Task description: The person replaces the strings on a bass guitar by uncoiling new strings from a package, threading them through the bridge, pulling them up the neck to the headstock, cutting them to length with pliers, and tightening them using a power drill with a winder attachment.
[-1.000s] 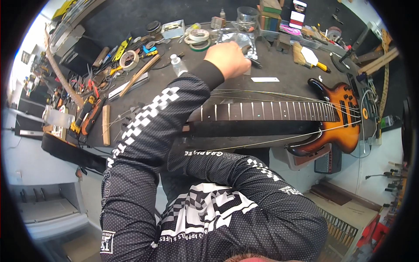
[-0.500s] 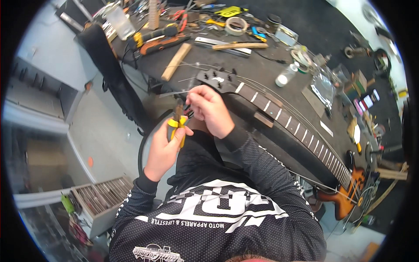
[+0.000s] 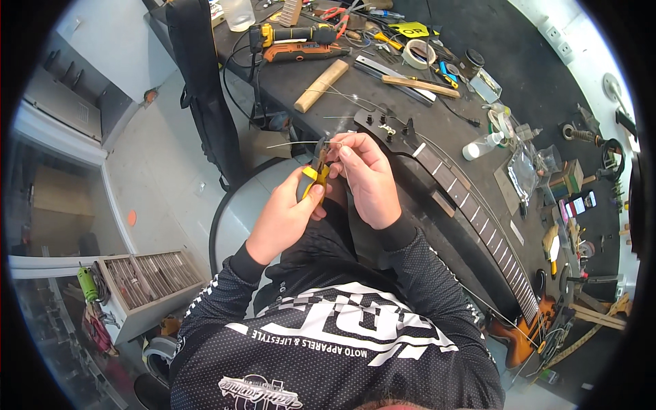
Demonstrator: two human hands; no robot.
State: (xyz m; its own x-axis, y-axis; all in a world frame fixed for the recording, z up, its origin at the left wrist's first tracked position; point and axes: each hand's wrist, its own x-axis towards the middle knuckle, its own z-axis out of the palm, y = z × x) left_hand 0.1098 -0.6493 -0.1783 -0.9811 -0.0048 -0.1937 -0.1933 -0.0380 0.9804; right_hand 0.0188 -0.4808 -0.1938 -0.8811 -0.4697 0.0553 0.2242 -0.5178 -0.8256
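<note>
The left hand (image 3: pixel 283 215) is closed around yellow-handled pliers (image 3: pixel 316 172); the right hand (image 3: pixel 365 178) pinches a thin guitar string (image 3: pixel 294 143) just above them, beside the bass headstock (image 3: pixel 386 130) on the workbench (image 3: pixel 519 82).

plier (image 3: pixel 316 172) jaws hidden behind right hand (image 3: pixel 369 181). string (image 3: pixel 294 143) too thin to follow near pliers. guitar (image 3: pixel 478 225) body partly cut off by dark rim.

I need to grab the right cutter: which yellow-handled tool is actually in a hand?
The yellow-handled pliers in the left hand, by the guitar headstock. The yellow-and-black power tool lies untouched on the black workbench.
</note>
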